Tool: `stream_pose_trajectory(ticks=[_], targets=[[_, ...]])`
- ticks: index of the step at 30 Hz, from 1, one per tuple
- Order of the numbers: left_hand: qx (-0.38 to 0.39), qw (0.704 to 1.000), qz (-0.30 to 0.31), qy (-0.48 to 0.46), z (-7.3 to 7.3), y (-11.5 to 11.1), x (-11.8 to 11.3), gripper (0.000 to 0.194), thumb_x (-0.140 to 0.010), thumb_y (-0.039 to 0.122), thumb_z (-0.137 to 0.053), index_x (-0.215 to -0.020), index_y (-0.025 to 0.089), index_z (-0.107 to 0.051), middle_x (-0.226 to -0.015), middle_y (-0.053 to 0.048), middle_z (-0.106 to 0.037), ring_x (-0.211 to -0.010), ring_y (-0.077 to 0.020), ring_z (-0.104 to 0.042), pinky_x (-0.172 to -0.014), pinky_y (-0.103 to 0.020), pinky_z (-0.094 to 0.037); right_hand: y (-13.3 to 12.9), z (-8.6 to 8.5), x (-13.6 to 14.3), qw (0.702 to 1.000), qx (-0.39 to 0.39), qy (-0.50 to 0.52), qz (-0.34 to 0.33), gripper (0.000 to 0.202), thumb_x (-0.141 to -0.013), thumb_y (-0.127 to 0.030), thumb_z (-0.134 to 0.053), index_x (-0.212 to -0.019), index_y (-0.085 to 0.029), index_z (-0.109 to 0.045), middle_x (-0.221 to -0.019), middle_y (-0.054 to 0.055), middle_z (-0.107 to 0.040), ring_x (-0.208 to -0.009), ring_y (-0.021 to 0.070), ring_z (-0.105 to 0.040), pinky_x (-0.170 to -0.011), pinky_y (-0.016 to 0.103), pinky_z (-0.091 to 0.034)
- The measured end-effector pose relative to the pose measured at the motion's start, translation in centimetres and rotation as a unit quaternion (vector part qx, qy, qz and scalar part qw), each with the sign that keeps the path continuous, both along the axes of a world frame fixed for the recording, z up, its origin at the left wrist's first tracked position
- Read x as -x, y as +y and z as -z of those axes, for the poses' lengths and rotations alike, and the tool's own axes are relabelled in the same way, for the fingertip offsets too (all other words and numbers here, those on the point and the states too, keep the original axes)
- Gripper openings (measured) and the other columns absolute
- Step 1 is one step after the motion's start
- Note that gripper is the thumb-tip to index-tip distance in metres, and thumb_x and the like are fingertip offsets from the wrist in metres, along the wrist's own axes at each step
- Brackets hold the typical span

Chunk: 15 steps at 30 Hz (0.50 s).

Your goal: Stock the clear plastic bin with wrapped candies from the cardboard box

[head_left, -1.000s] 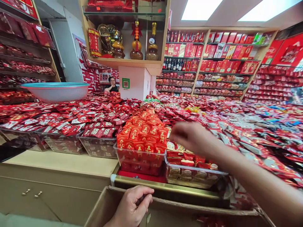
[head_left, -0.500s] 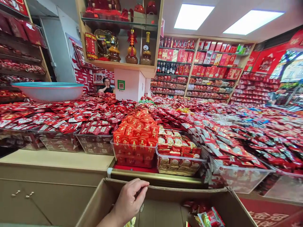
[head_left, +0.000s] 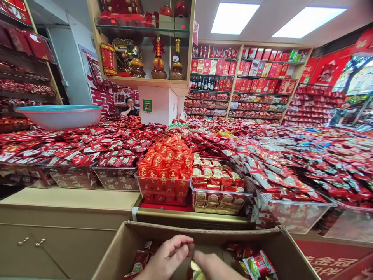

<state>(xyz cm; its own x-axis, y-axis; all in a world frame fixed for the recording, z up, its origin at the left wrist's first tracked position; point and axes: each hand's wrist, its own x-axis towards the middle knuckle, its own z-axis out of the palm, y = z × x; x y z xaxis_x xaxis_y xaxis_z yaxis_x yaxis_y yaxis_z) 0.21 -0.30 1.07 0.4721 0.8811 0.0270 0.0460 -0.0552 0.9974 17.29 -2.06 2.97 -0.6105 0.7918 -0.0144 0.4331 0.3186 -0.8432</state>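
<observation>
A brown cardboard box (head_left: 233,235) stands at the bottom centre, with wrapped packets lying inside at its left and right. My left hand (head_left: 167,258) is over the box, fingers apart and pointing right, and nothing shows in it. Close beside it, my right hand (head_left: 214,264) is blurred, its fingertips toward the left hand; whether it holds anything is unclear. Just below, between the hands, a yellowish packet (head_left: 197,272) shows in part. Red and green packets (head_left: 259,264) lie at the box's right side.
Beyond the box stand clear bins of orange-red packets (head_left: 166,171) and gold-and-red packets (head_left: 217,182). A blue-rimmed basket (head_left: 58,116) rests on heaped packets at the left. A person (head_left: 129,107) sits far back. A cream counter (head_left: 72,198) lies left.
My left hand has moved slightly down and its fingers have spread. My right hand has come into view beside it, over the box.
</observation>
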Motion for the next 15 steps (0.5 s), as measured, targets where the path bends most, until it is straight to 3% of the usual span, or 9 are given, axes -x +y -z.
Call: stream_pose_trajectory(ticks=[1,3,5,8,11,13,15], targets=[[0.075,0.994,0.03,-0.076,0.0,-0.3,-0.5,0.038,-0.077,0.049,-0.047,-0.103,0.022,-0.057,-0.097,-0.006,-0.065,-0.087,-0.0196,-0.061,-0.073,-0.031,-0.047,0.3,-0.4,-0.3,0.998,0.039,0.056,0.007,0.032,-0.06,-0.02,-0.064,-0.089,-0.02,-0.053,-0.084,-0.001,-0.06,-0.074,0.0146,-0.056,-0.065,0.023,-0.043],[0.202,0.951,0.08,-0.219,-0.3,-1.0,-1.5,0.048,-0.075,0.055,-0.045,-0.111,0.024,-0.05,-0.1,-0.007,-0.063,-0.084,-0.0206,-0.062,-0.068,-0.032,-0.048,0.4,-1.1,-0.5,0.978,0.107,0.174,0.032,0.035,-0.06,-0.019,-0.062,-0.092,-0.019,-0.048,-0.08,-0.002,-0.058,-0.07,0.0127,-0.054,-0.063,0.022,-0.042],[0.274,0.909,0.101,-0.299,-1.0,-2.0,-2.6,0.051,-0.073,0.048,-0.054,-0.117,0.026,-0.043,-0.103,-0.007,-0.062,-0.084,-0.0209,-0.062,-0.065,-0.032,-0.049,-0.2,-1.4,-0.5,0.961,0.129,0.236,0.071,0.031,-0.065,-0.021,-0.058,-0.092,-0.018,-0.043,-0.078,-0.002,-0.054,-0.067,0.0106,-0.05,-0.06,0.021,-0.041],[0.316,0.889,0.059,-0.326,-2.3,-3.0,-3.4,0.042,-0.077,0.024,-0.057,-0.116,0.025,-0.043,-0.103,-0.007,-0.062,-0.085,-0.0187,-0.061,-0.072,-0.033,-0.047,-1.1,-1.8,-0.3,0.964,0.109,0.209,0.125,0.026,-0.07,-0.025,-0.057,-0.091,-0.018,-0.042,-0.078,-0.001,-0.052,-0.068,0.0116,-0.049,-0.06,0.022,-0.041],[0.361,0.871,0.008,-0.332,-3.1,-3.0,-3.4,0.032,-0.081,0.016,-0.051,-0.112,0.024,-0.046,-0.1,-0.005,-0.063,-0.078,-0.0142,-0.062,-0.073,-0.034,-0.047,-1.2,-2.2,-0.7,0.978,0.018,0.126,0.163,0.024,-0.066,-0.028,-0.062,-0.084,-0.018,-0.049,-0.086,0.002,-0.053,-0.081,0.0162,-0.049,-0.07,0.027,-0.041],[0.365,0.878,-0.019,-0.31,-3.2,-2.9,-3.0,0.029,-0.081,0.017,-0.051,-0.109,0.024,-0.046,-0.093,-0.004,-0.064,-0.07,-0.0119,-0.061,-0.067,-0.031,-0.049,-1.0,-2.5,-1.2,0.978,-0.008,0.103,0.183,0.025,-0.063,-0.03,-0.065,-0.079,-0.018,-0.051,-0.085,0.003,-0.054,-0.081,0.0172,-0.049,-0.071,0.028,-0.04],[0.338,0.901,-0.04,-0.269,-3.2,-2.8,-2.8,0.025,-0.08,0.02,-0.053,-0.105,0.022,-0.047,-0.084,-0.003,-0.065,-0.067,-0.0125,-0.062,-0.058,-0.025,-0.048,-0.5,-2.6,-1.7,0.973,0.054,0.139,0.178,0.024,-0.067,-0.035,-0.062,-0.079,-0.017,-0.051,-0.076,0.001,-0.055,-0.07,0.0151,-0.051,-0.062,0.026,-0.041]])
